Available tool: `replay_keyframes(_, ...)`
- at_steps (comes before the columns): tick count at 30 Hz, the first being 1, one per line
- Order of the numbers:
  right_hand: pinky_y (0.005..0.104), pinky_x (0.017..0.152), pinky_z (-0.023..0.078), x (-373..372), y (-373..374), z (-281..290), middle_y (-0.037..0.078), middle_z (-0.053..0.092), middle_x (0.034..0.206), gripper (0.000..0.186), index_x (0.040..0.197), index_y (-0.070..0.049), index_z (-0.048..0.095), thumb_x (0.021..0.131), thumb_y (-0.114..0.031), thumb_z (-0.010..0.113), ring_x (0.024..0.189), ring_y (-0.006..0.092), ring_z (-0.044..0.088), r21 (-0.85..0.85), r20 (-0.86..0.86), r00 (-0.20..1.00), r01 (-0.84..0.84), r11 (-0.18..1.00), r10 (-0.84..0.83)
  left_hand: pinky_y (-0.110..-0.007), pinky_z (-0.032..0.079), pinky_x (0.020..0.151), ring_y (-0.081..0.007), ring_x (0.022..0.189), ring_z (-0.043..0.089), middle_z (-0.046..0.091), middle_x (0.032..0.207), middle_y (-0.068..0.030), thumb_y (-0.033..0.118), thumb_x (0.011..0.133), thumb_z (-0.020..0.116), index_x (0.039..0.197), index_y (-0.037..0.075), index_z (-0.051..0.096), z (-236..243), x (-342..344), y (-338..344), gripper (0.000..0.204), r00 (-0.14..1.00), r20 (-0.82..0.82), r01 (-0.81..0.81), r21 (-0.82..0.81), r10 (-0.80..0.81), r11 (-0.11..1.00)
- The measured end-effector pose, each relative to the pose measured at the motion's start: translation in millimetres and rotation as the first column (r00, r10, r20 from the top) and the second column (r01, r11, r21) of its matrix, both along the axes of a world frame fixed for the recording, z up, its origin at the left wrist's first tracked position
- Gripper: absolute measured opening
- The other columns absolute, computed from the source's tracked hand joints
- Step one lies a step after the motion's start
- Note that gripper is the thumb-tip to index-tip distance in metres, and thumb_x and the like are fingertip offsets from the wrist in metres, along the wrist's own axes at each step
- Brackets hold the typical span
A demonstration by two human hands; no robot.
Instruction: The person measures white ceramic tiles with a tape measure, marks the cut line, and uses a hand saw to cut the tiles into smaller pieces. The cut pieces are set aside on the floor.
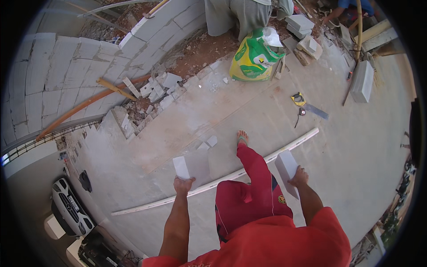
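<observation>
My left hand (183, 184) is closed on the near end of a pale lightweight concrete block (199, 163), whose white end face catches the light. On the other side of my legs, my right hand (299, 176) grips a second white concrete block (287, 165) by its right side, holding it tilted. A long white straight bar (209, 180) lies on the concrete floor, passing under my legs between both blocks. Two small white block offcuts (211, 141) lie just beyond the left block. My fingers' far sides are hidden behind the blocks.
Ahead lie a handsaw (315, 111), a tape measure (302, 112) and a green-yellow bag (254, 60). A block wall (71, 66) with rubble (155, 89) runs along the left. Two people (238, 15) (351, 6) are at the top. A car (71, 207) stands lower left.
</observation>
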State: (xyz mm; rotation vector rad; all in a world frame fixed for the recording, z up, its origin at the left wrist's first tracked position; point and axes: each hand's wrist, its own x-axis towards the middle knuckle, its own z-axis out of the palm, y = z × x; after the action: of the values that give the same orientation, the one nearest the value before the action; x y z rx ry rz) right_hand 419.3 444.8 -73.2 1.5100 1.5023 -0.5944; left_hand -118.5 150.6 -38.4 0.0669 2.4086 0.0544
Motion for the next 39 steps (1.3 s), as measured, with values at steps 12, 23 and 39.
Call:
replay_keyframes(12, 0.0493, 0.105, 0.059, -255, 152, -219, 0.019, 0.065, 0.134, 0.094, 0.142, -0.007, 0.049, 0.069, -0.043, 0.097, 0.123, 0.0394, 0.069, 0.128, -0.339, 0.939, 0.115, 0.985, -0.066, -0.045, 0.051, 0.105, -0.0294, 0.124, 0.065, 0.067, 0.137, -0.0133, 0.024, 0.083, 0.089, 0.147, 0.0, 0.058, -191, -125, 179, 0.076, 0.888, 0.294, -0.455, 0.457, 0.352, 0.764)
replay_keyframes(23, 0.0472, 0.109, 0.054, -334, 196, -440, 0.025, 0.069, 0.137, 0.113, 0.147, 0.001, 0.055, 0.063, -0.061, 0.096, 0.128, 0.04, 0.067, -0.053, -0.751, 0.591, 0.391, 0.919, -0.295, -0.047, 0.038, 0.122, -0.0282, 0.144, 0.05, 0.053, 0.157, -0.0119, 0.042, 0.095, 0.078, 0.161, 0.002, 0.045, -396, -200, 159, 0.083, 0.865, 0.478, -0.438, 0.565, 0.156, 0.699)
replay_keyframes(39, 0.0409, 0.1, 0.056, -161, 173, -539, 0.021, 0.076, 0.122, 0.051, 0.13, 0.002, 0.072, 0.095, -0.033, 0.083, 0.11, 0.026, 0.072, 0.036, -0.913, 0.288, 0.761, 0.648, -0.288, -0.05, 0.028, 0.129, -0.0342, 0.156, 0.037, 0.037, 0.172, -0.0139, 0.068, 0.103, 0.058, 0.171, 0.007, 0.029, -505, -216, 132, 0.096, 0.886, 0.37, -0.461, 0.649, 0.278, 0.605)
